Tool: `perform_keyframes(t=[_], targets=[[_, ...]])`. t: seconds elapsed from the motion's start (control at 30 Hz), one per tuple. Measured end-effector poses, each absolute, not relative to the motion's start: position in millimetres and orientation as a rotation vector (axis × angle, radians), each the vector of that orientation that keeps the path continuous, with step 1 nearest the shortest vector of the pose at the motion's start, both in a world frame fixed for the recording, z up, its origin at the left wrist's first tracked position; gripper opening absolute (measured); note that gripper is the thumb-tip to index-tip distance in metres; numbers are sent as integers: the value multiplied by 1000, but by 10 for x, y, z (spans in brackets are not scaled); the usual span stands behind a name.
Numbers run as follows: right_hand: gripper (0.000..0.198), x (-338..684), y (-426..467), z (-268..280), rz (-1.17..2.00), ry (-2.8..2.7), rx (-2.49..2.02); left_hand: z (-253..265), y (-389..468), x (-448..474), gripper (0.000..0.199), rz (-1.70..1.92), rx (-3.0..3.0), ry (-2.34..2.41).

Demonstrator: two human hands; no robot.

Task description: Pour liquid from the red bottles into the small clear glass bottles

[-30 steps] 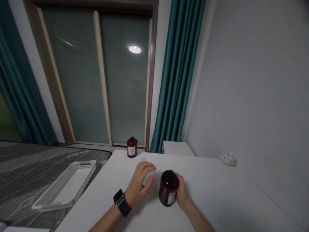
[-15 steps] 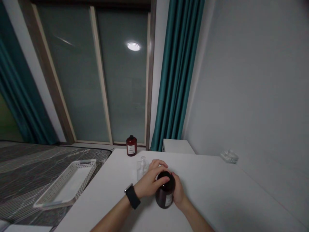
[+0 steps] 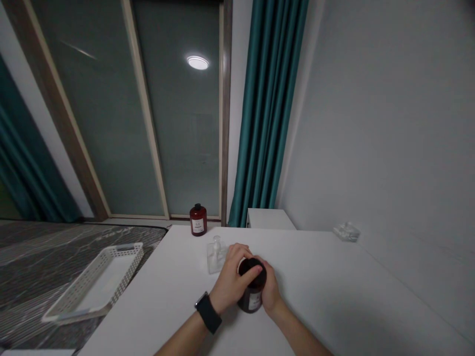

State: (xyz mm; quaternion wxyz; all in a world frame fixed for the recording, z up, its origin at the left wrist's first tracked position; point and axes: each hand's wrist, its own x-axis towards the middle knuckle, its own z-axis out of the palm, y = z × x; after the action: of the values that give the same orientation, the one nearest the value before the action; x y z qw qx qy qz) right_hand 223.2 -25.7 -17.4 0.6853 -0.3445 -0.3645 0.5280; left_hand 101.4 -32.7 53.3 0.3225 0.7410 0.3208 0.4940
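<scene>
A dark red-brown bottle point(image 3: 254, 292) with a black top and white label stands at the front middle of the white table. My left hand point(image 3: 233, 281), with a black watch on the wrist, is closed around its upper part, thumb lying across the black top. Against the bottle's right side curls my right hand point(image 3: 271, 292); its fingertips are partly hidden behind the bottle. Just behind my left hand is a clear pump bottle point(image 3: 214, 258), partly covered by the fingers. A second red-brown bottle point(image 3: 198, 222) with a black cap and white label stands upright at the table's back left.
On the left, a white perforated basket point(image 3: 124, 277) sits beyond the table edge on a dark patterned surface. A clear crumpled-looking item point(image 3: 347, 232) lies at the back right near the wall. Behind the white table point(image 3: 297, 262) are a white cabinet point(image 3: 270, 218) and a teal curtain point(image 3: 269, 109).
The view has shifted slightly, so most things sit a little further left and higher. My left hand has turned a little on the bottle top; both hands stay on the bottle.
</scene>
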Motion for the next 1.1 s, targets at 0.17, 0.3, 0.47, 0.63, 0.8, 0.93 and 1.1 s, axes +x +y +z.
perform_keyframes(t=[0.17,0.3,0.47,0.63,0.8,0.93,1.1], targets=[[44,2260,-292,-90,1140,-963,-797,530,-343,853,10,1297,2005,814],[46,2315,-320,-20,1086,-1097,-836,554,-334,737,6,1247,2027,782],[27,2421,-357,69,810,-1139,-943,468,-305,708,32,1131,1996,733],[12,2477,-444,201,388,-1215,-921,357,-237,689,45,1023,1835,658],[18,2455,-533,277,271,-1430,-848,252,-157,687,52,1017,1683,530],[18,2451,-535,278,303,-1426,-831,146,-158,724,51,1066,1677,550],[20,2462,-519,291,375,-1437,-793,109,-203,772,56,1098,1667,579]])
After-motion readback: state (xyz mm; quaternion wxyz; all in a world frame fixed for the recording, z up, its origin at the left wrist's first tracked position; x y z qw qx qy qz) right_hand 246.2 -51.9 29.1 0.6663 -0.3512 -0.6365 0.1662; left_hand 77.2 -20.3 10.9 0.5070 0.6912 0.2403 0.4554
